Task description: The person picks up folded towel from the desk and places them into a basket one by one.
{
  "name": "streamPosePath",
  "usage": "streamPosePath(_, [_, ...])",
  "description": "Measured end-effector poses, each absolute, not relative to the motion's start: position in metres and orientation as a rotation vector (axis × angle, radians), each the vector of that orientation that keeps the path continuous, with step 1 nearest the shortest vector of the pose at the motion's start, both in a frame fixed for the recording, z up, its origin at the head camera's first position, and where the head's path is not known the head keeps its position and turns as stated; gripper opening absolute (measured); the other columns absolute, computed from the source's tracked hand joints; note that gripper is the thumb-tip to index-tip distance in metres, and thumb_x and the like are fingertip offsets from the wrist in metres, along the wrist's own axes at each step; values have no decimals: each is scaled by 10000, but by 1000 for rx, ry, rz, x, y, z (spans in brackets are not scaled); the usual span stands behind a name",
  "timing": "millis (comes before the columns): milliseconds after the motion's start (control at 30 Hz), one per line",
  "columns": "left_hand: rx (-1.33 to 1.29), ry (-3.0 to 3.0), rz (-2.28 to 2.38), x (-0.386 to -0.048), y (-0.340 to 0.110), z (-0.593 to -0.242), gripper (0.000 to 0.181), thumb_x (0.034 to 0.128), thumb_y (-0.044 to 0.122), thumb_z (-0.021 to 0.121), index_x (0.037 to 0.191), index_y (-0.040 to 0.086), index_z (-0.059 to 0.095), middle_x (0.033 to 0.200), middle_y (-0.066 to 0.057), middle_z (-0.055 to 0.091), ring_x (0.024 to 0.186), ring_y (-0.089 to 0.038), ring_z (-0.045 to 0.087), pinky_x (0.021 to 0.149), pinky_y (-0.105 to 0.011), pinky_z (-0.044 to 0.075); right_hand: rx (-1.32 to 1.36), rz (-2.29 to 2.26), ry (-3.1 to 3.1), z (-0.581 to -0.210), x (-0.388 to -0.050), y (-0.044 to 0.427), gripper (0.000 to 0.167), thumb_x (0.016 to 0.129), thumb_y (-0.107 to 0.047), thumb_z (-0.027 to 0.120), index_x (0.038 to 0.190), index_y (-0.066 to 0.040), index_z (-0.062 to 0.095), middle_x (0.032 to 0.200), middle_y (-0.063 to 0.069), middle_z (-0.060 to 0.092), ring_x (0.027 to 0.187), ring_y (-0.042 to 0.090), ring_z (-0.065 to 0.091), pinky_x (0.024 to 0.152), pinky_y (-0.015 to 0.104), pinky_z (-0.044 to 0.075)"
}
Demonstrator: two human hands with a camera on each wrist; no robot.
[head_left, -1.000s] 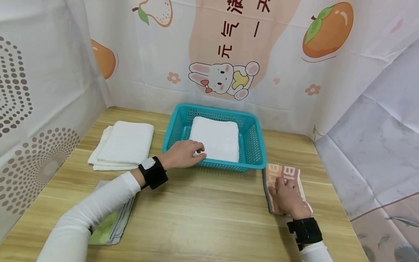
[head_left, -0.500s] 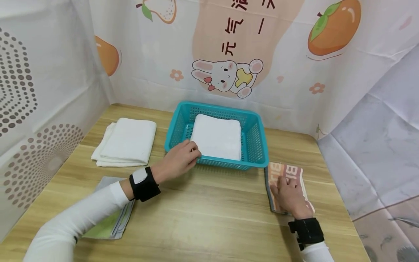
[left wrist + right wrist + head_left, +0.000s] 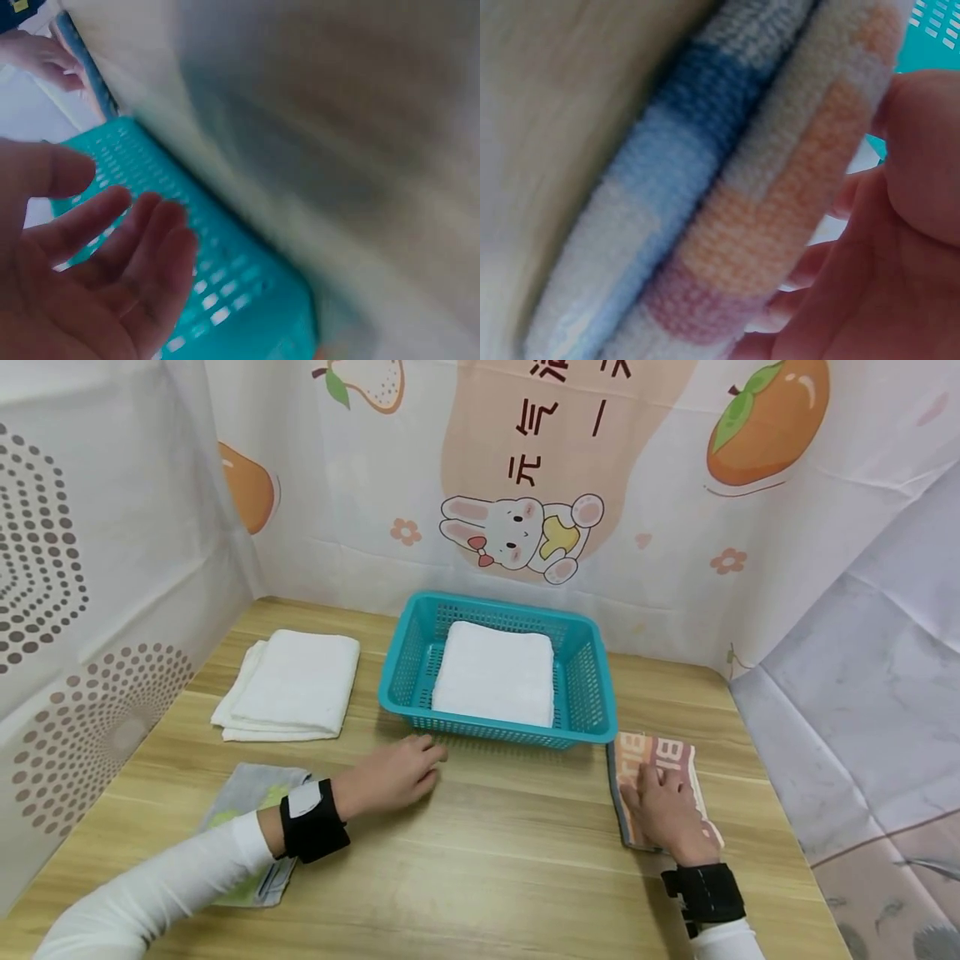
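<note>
A folded white towel (image 3: 495, 675) lies inside the teal plastic basket (image 3: 510, 732) at the back of the table. My left hand (image 3: 392, 772) is just in front of the basket's near left corner, its fingers loosely bent and holding nothing, as the left wrist view also shows. At the right, my right hand (image 3: 666, 810) rests on a folded towel (image 3: 678, 753) patterned in orange, pink and blue with pale letters. In the right wrist view this patterned towel (image 3: 757, 217) shows its layered edge, with the fingers along its top.
Folded white towels (image 3: 300, 681) lie stacked at the back left. A grey and green folded towel (image 3: 251, 785) is partly hidden under the left forearm. A printed curtain (image 3: 337, 560) hangs behind the table (image 3: 480, 868) and along its sides.
My left hand has drawn back from the basket's near rim toward the front left. My right hand stays on the patterned towel. The view has shifted slightly.
</note>
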State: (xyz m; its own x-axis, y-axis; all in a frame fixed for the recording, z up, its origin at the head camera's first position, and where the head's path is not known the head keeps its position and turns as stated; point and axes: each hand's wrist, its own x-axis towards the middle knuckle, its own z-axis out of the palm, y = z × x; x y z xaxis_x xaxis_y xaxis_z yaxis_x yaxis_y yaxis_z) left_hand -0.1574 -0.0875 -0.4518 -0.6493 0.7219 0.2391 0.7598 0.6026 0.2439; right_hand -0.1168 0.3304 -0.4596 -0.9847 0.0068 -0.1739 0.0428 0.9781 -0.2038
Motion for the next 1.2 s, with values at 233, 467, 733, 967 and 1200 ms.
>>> streamPosePath(233, [-1283, -2864, -456, -153, -87, -464, 41, 930, 151, 660, 927, 119, 634, 799, 9, 547, 653, -113, 522, 510, -245, 404, 99, -336, 2901, -460, -114, 330, 637, 1051, -358, 419, 1455, 106, 254, 1365, 513, 207, 1252, 690, 217, 945, 756, 316])
streamPosePath(467, [-1317, -3018, -428, -155, -85, -465, 163, 871, 147, 734, 934, 122, 586, 835, 8, 455, 729, -142, 430, 574, -269, 377, 88, -335, 2914, -458, -112, 329, 619, 1052, -347, 433, 1435, 111, 269, 1350, 520, 224, 1239, 693, 233, 957, 750, 306])
streamPosePath(733, [-1297, -3110, -518, -160, -82, -457, 210, 823, 73, 761, 922, 89, 576, 805, 5, 426, 703, -149, 410, 569, -263, 347, 107, -334, 2895, -458, -110, 327, 622, 1045, -340, 451, 1446, 98, 269, 1375, 503, 220, 1242, 684, 245, 939, 759, 319])
streamPosePath(967, [-1278, -3149, -538, -161, -81, -455, 221, 833, 74, 764, 903, 95, 556, 816, -4, 423, 729, -163, 409, 582, -273, 351, 136, -332, 2859, -456, -109, 326, 642, 1051, -365, 429, 1473, 84, 249, 1397, 480, 207, 1255, 666, 233, 914, 766, 338])
streamPosePath(1200, [-1281, -3149, -547, -160, -81, -454, 212, 823, 61, 766, 911, 87, 576, 837, -16, 445, 742, -172, 417, 587, -276, 384, 123, -316, 2861, -456, -107, 328, 675, 1046, -406, 435, 1480, 84, 273, 1380, 483, 249, 1227, 661, 282, 861, 749, 389])
